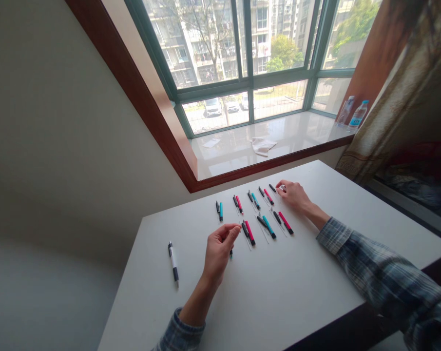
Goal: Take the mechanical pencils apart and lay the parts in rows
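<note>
My left hand hovers over the white table with its fingers curled, pinching a small dark pen piece whose tip shows below the fingers. My right hand rests at the far end of the rows, fingertips closed on a small pale piece beside a black pen. Between the hands lie two rows of paired pens in clear sleeves: a red pen, a teal pen, another red pen. A white-and-black pen lies alone at the left.
A window sill runs behind the table, with a crumpled cloth, a paper scrap and two water bottles. A curtain hangs at the right. The table's left edge drops to the floor.
</note>
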